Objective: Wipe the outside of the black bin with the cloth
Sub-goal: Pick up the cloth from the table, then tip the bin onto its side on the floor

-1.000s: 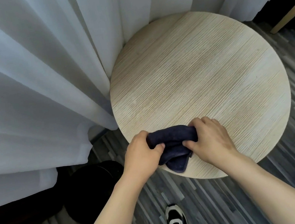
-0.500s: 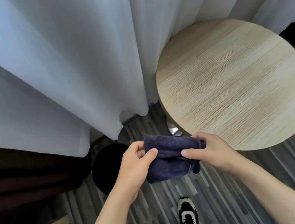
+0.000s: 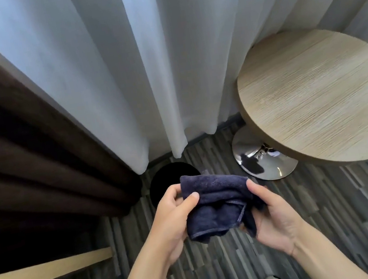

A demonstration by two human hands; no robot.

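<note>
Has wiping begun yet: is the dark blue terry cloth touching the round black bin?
Cannot tell. The head view shows the dark blue terry cloth overlapping the round black bin, but seemingly held above it by both hands.

Dark navy cloth (image 3: 215, 204) bunched, held above floor; black bin (image 3: 161, 182) upright below, partly hidden.

cloth (image 3: 215, 204) btwn both hands, bin (image 3: 161, 184) behind, table (image 3: 322, 96) right

Fuzzy terry cloth (image 3: 215, 203); glossy chrome table base (image 3: 265, 164).
</note>
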